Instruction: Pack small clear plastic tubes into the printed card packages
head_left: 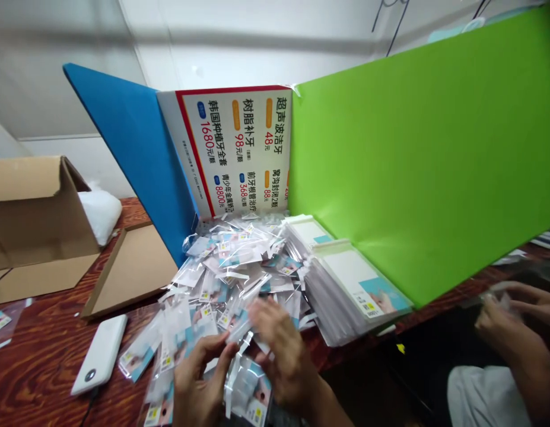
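My left hand (203, 376) is closed, thumb and forefinger pinching the edge of a small clear plastic packet (248, 385) with a printed card inside. Just to its right, my right hand (286, 353) is held over the same packet, its fingers forward and smeared by motion; whether it grips anything I cannot tell. Around and beyond both hands spreads a loose heap of similar clear packets (230, 261) with white, blue and yellow printed cards. To the right of the heap stand neat stacks of packets (350, 296) with their cards facing up.
A blue panel (127, 136), a printed price board (239, 154) and a green panel (417, 154) stand behind the heap. On the left are a cardboard box (29, 219), a cardboard tray (132, 267) and a white power bank (101, 353). Another person's hands (510, 314) work at the right.
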`<state>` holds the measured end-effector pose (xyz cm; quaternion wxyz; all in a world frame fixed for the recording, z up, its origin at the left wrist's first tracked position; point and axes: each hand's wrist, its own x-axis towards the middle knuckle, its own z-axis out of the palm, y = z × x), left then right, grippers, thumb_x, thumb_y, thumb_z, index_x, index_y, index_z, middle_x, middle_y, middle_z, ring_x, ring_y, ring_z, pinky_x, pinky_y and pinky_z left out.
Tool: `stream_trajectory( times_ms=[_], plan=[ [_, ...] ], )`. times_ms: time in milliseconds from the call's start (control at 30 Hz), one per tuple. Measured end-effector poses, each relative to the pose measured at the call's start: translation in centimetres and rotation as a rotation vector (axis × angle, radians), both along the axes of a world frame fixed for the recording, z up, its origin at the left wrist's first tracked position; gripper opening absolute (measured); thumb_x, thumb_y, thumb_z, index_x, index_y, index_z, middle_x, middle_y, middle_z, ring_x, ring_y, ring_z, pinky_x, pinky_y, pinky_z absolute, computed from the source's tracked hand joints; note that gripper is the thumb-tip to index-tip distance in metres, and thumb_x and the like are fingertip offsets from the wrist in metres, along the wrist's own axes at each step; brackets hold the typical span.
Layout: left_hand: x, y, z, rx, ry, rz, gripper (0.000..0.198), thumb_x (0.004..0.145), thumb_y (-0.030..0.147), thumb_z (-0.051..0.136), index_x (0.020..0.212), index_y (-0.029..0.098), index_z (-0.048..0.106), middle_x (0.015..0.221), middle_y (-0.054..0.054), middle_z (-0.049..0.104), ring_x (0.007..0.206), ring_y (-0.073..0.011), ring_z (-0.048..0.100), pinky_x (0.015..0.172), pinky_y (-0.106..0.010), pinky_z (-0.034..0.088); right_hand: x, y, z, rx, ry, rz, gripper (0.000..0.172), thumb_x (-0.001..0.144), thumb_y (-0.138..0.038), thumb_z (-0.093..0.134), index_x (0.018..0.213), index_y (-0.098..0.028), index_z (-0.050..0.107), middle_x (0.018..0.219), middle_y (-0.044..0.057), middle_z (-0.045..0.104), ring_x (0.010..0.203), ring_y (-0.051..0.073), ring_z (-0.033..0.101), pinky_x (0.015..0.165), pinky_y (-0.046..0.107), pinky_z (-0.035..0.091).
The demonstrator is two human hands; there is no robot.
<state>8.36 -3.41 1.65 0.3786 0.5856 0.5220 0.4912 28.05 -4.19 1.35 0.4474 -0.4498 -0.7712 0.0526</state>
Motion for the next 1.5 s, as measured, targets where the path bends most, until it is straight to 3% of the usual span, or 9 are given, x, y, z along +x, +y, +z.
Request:
stream_trajectory(
  times_ms=[300,600,700,833,1000,1133,1267,1367,1500],
  plan=[
    [1.3,0.5,1.7,-0.236,-0.420,0.033,0.044,0.071,0.058,0.081,0.066,0.020,0.058,0.058,0.002,0.066,0.053,-0.0134,0.062,0.054,-0.022,0.053,-0.9,0.9,-0.4,0.029,-0.157,0.077,0.062,0.103,-0.045,0.042,0.159,-0.027,0.024,0.163,0.009,0.035,0.151,0.032,0.030,0.124,0.059,0.025],
    [0.8,1.8,-0.3,-0.581,-0.805,-0.024,0.061,0.053,0.053,0.094,0.068,0.022,0.044,0.047,0.009,0.058,0.029,-0.0033,0.041,0.032,-0.013,0.028,-1.5,2.4,-1.7,0.058,-0.096,0.037,0.060,0.101,-0.042,0.048,0.157,-0.033,0.030,0.165,0.006,0.032,0.152,0.032,0.028,0.121,0.057,0.033],
    [0.1,2.1,-1.5,-0.708,-0.899,-0.106,0.055,0.056,0.048,0.094,0.069,0.020,0.048,0.056,0.006,0.064,0.031,-0.0010,0.040,0.033,-0.012,0.029,-1.5,2.5,-1.0,-0.015,0.089,-0.184,0.058,0.104,-0.032,0.038,0.160,-0.024,0.023,0.166,0.010,0.028,0.152,0.029,0.028,0.119,0.052,0.039],
    [-0.4,2.6,-2.6,-0.825,-0.981,-0.224,0.047,0.059,0.045,0.093,0.069,0.017,0.057,0.054,0.006,0.061,0.033,-0.0010,0.040,0.037,-0.014,0.033,-1.2,2.6,-0.4,0.166,-0.127,0.159,0.061,0.099,-0.045,0.051,0.156,-0.031,0.033,0.159,0.006,0.042,0.145,0.030,0.042,0.122,0.053,0.035],
    [-0.7,3.0,-2.9,-0.983,-1.050,-0.553,0.053,0.064,0.053,0.089,0.057,0.018,0.050,0.034,0.013,0.027,0.032,-0.0022,0.030,0.036,-0.013,0.027,-0.6,2.7,-1.5,0.014,0.203,-0.190,0.051,0.102,-0.025,0.043,0.153,-0.025,0.039,0.154,0.010,0.050,0.143,0.026,0.046,0.115,0.045,0.045],
    [-0.8,3.3,-2.8,-0.973,-1.131,-0.561,0.052,0.063,0.045,0.092,0.059,0.017,0.048,0.041,0.013,0.031,0.032,0.0003,0.026,0.035,-0.013,0.025,-1.2,1.5,-2.1,-0.002,0.408,-0.189,0.027,0.097,-0.025,0.058,0.122,-0.028,0.067,0.096,0.004,0.077,0.083,0.020,0.073,0.073,0.028,0.057],
    [-0.8,3.1,-2.8,-0.985,-1.192,-0.602,0.052,0.067,0.039,0.090,0.058,0.018,0.044,0.046,0.014,0.030,0.033,0.0017,0.023,0.036,-0.013,0.025,-2.0,1.0,-1.7,-0.162,0.638,-0.289,0.045,0.095,-0.039,0.062,0.055,-0.022,0.051,0.054,-0.003,0.043,0.054,0.013,0.046,0.054,0.026,0.038],
    [-0.5,2.8,-2.9,-1.022,-1.211,-0.641,0.051,0.067,0.038,0.091,0.059,0.018,0.044,0.042,0.014,0.027,0.033,0.0011,0.023,0.037,-0.012,0.024,-2.4,1.3,-1.1,-0.342,0.802,-0.093,0.030,0.085,-0.050,0.072,0.079,-0.022,0.063,0.070,-0.002,0.050,0.064,0.013,0.048,0.062,0.026,0.041],
    [0.3,2.5,-3.3,-1.157,-1.191,-0.743,0.056,0.064,0.040,0.093,0.056,0.019,0.041,0.032,0.014,0.025,0.031,-0.0001,0.021,0.035,-0.013,0.019,-3.0,1.6,-0.4,-0.631,0.842,0.183,0.071,0.076,-0.052,0.081,0.134,-0.024,0.052,0.080,-0.004,0.055,0.065,0.011,0.047,0.061,0.025,0.039]
  ],
)
